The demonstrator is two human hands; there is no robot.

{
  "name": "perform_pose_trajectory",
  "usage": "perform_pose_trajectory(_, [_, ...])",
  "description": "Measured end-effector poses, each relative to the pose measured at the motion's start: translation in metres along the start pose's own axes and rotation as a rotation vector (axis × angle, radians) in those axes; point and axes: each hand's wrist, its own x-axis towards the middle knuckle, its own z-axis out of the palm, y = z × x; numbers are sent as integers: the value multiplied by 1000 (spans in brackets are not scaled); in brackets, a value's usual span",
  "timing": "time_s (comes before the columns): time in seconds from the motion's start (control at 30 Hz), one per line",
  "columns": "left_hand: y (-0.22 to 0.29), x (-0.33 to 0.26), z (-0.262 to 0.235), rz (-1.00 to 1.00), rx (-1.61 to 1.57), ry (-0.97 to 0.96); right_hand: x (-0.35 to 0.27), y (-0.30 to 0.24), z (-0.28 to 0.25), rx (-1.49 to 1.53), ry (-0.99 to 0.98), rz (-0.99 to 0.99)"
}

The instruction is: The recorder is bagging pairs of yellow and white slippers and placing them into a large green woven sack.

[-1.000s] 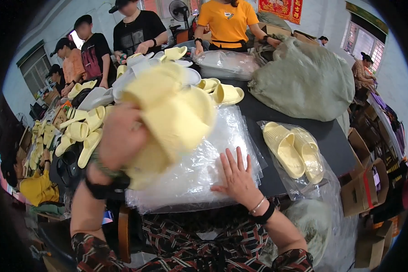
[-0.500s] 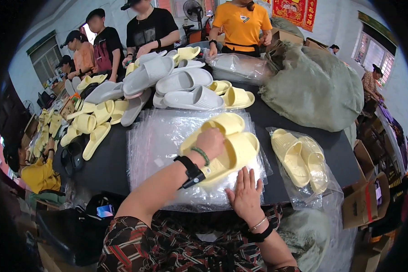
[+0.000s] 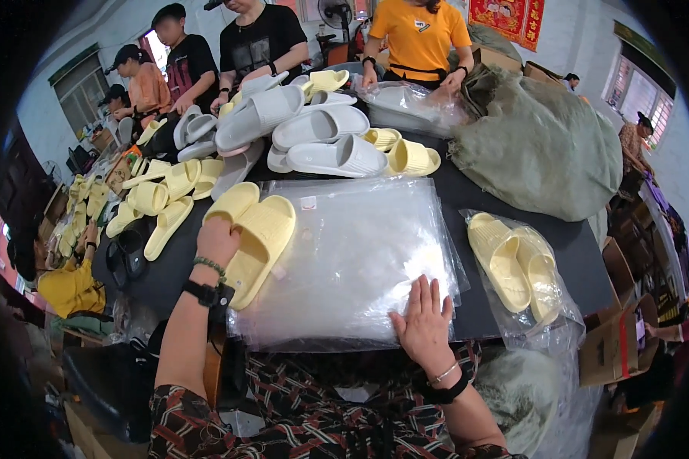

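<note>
My left hand [image 3: 217, 243] is closed on a pair of pale yellow slide slippers [image 3: 269, 237], its fingers tucked into the nearer openings. The pair sits over the left edge of a stack of clear plastic bags [image 3: 352, 252]. Flat on the lower right part of that stack lies my right hand [image 3: 423, 325], fingers stretched out and holding nothing. To its right, another yellow pair [image 3: 501, 260] lies inside a clear bag [image 3: 547, 317] that hangs over the table's near edge.
Grey slippers [image 3: 337, 155] are heaped at the far side of the dark table [image 3: 467, 317], with several yellow ones [image 3: 168, 226] at left. A big green woven sack [image 3: 536, 145] fills the far right. Co-workers stand across the table; one in orange [image 3: 417, 38] handles a bagged pair [image 3: 417, 99].
My left hand has carried the yellow pair from the middle of the bag stack to its left edge. My right hand stays pressed on the bags.
</note>
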Motion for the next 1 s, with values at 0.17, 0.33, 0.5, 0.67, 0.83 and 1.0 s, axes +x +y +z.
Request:
perform_pose_trajectory(0.17, [53,-32,-69,138,-282,224,1,-1,5,-13,-36,0])
perform_pose_trajectory(0.33, [147,-54,-58,392,-548,70,0,0,5,-39,-77,27])
perform_pose_trajectory(0.5, [153,-75,-5,344,-511,-94,0,-7,4,-54,-104,0])
perform_pose_trajectory(0.67, [135,-82,-10,312,-520,-85,-4,-3,3,-52,-86,-4])
perform_pose_trajectory(0.83, [114,-94,-16,227,-540,-58,-1,-3,3,-57,-91,2])
perform_pose_trajectory(1.0, [102,-93,-20,196,-611,-55,1,-1,5,-65,-89,-1])
